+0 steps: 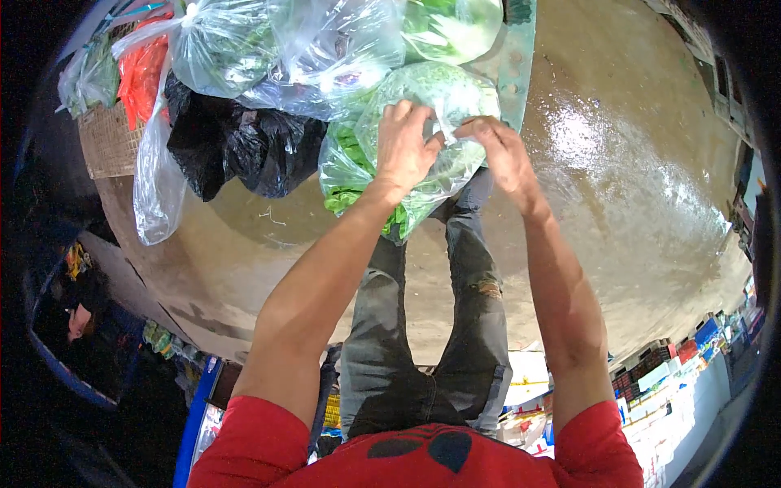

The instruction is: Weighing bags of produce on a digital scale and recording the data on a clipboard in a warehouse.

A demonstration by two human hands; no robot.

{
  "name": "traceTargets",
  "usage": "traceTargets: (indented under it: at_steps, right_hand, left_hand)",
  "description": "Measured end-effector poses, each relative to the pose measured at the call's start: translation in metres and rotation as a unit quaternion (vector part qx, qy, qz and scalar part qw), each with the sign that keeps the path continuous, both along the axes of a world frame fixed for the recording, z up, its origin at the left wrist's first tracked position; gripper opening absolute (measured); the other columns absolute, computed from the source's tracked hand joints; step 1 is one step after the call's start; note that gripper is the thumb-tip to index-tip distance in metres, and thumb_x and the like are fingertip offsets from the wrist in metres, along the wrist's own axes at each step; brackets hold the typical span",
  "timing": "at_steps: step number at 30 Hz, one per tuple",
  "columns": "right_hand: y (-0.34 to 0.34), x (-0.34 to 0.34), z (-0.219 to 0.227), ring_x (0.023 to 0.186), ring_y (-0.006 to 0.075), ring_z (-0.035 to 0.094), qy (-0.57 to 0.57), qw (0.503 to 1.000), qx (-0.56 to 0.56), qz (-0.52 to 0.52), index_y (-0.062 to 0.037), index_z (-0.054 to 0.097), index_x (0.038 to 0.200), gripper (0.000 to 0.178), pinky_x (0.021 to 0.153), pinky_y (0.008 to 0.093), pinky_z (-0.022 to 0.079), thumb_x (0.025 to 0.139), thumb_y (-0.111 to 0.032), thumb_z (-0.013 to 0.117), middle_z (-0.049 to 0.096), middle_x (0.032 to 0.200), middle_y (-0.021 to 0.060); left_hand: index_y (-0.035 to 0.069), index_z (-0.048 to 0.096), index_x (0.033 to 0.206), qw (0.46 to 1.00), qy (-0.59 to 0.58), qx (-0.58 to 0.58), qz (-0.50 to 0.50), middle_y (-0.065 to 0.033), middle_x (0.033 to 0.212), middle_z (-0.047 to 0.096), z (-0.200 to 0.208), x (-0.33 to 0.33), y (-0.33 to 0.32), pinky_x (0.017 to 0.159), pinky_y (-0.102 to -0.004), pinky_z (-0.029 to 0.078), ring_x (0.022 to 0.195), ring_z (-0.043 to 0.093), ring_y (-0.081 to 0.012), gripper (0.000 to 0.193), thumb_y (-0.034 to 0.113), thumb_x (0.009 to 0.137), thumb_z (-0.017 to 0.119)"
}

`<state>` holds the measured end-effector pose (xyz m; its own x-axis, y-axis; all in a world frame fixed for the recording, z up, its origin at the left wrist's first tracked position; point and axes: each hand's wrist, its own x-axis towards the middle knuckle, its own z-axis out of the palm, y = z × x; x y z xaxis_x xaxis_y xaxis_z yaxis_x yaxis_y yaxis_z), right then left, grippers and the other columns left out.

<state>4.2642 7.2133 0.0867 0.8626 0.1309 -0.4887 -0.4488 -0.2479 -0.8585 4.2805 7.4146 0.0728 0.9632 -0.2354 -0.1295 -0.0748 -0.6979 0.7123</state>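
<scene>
A clear plastic bag of pale leafy greens (423, 89) lies in front of my legs, with its twisted white neck standing up between my hands. My left hand (404, 145) is closed, thumb and fingers pinching the bag's plastic beside the neck. From the other side, my right hand (504, 154) pinches the end of that neck between thumb and forefinger. Brighter green leaves in plastic (348, 163) show below and left of my left hand; whether they share the same bag I cannot tell.
Several filled clear bags (333, 41) crowd the far side. To the left are a black plastic bag (272, 150), a red bag (145, 69) and a wicker-like basket (106, 138). A green worn board edge (517, 65) runs beside the bags. Wet floor (626, 154) shines at right.
</scene>
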Motion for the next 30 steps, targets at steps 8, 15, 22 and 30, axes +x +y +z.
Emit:
traceTargets:
  at_steps: [8, 15, 22, 30]
  right_hand:
    - [0.025, 0.056, 0.015, 0.087, 0.0305, 0.062, -0.36, 0.861, -0.247, 0.26, -0.0088, 0.066, 0.095, 0.014, 0.085, 0.0405, 0.048, 0.081, -0.007, 0.062, 0.064, 0.085, 0.0096]
    - [0.04, 0.056, -0.004, 0.093, 0.0261, 0.063, -0.337, 0.822, -0.3, 0.347, -0.0106, 0.065, 0.098, 0.011, 0.085, 0.0397, 0.048, 0.087, -0.013, 0.064, 0.067, 0.091, 0.0067]
    - [0.03, 0.057, -0.003, 0.088, 0.0316, 0.065, -0.326, 0.817, -0.3, 0.368, -0.0043, 0.063, 0.094, 0.015, 0.083, 0.0432, 0.047, 0.081, -0.009, 0.067, 0.066, 0.088, 0.0137]
    - [0.055, 0.046, -0.004, 0.071, 0.0425, 0.062, -0.117, 0.938, -0.248, 0.214, 0.0009, 0.052, 0.088, 0.012, 0.067, 0.0509, 0.049, 0.083, -0.008, 0.058, 0.061, 0.077, 0.0222]
  left_hand:
    - [0.007, 0.062, 0.097, 0.999, -0.005, 0.04, 0.014, -0.0121, 0.094, 0.059, -0.013, -0.004, -0.006, 0.085, -0.0485, 0.04, 0.097, 0.054, -0.0351, 0.022, 0.01, 0.076, 0.069]
    - [0.005, 0.06, 0.09, 0.999, -0.02, -0.022, 0.03, -0.014, 0.09, 0.059, -0.012, -0.001, 0.014, 0.082, -0.0495, 0.038, 0.094, 0.054, -0.0361, 0.017, 0.003, 0.075, 0.067]
    - [0.003, 0.053, 0.082, 0.988, -0.132, -0.08, 0.022, -0.0166, 0.085, 0.053, -0.025, -0.002, -0.003, 0.077, -0.0484, 0.041, 0.086, 0.053, -0.0382, 0.017, 0.0, 0.073, 0.067]
    - [0.005, 0.06, 0.098, 0.997, -0.074, -0.03, -0.013, -0.0147, 0.094, 0.054, -0.016, -0.004, 0.017, 0.086, -0.0487, 0.04, 0.099, 0.052, -0.0376, 0.021, 0.004, 0.077, 0.065]
